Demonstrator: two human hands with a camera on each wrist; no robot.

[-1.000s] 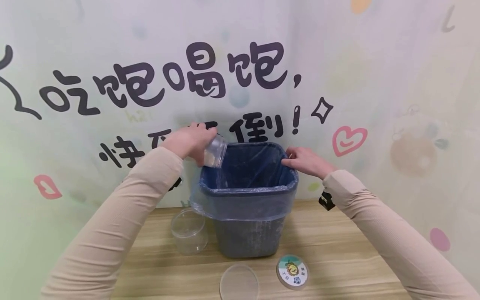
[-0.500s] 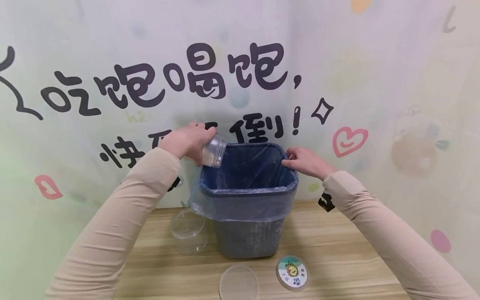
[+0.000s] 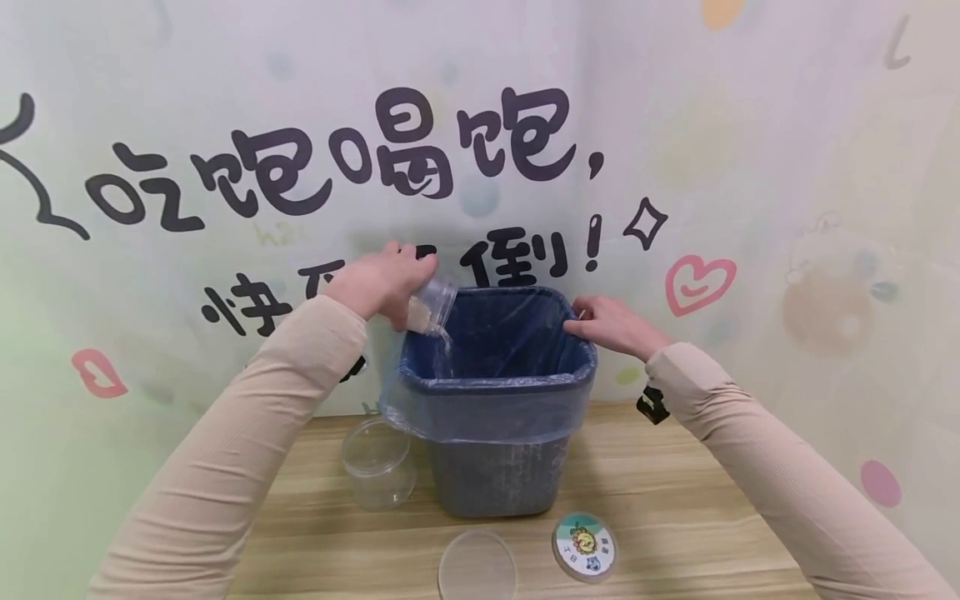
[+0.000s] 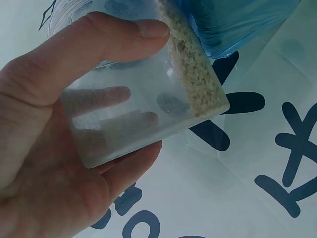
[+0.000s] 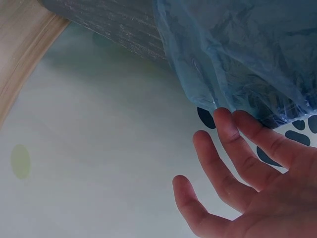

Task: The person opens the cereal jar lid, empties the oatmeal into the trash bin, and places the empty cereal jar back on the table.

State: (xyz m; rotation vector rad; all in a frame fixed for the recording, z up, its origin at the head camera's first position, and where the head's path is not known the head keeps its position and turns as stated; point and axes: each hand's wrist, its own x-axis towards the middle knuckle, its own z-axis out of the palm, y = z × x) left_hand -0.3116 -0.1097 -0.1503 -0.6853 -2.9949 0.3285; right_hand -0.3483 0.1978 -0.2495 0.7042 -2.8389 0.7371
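Observation:
My left hand [image 3: 378,283] holds a clear plastic jar [image 3: 432,307] tipped mouth-down over the left rim of a blue-grey trash can [image 3: 495,479]. Pale grains [image 4: 195,79], like rice or coarse crumbs, lie along the jar's lower side, and a thin stream of them falls into the can. A translucent blue bag [image 3: 487,417] lines the can and folds down outside its rim. On the right side, my right hand [image 3: 618,323] grips the lined rim; two of its fingertips [image 5: 228,124] meet the bag's outside while the others stand apart from it. Its thumb is hidden in the right wrist view.
A clear open tub [image 3: 378,467] stands left of the can on the wooden table [image 3: 675,500]. In front lie a translucent round lid [image 3: 477,567] and a round lid with a printed label [image 3: 584,545]. Close behind hangs a printed wall sheet [image 3: 787,167].
The stream of grains from the jar looks thicker than before. My left hand and the jar have shifted only slightly; the right hand stays on the rim.

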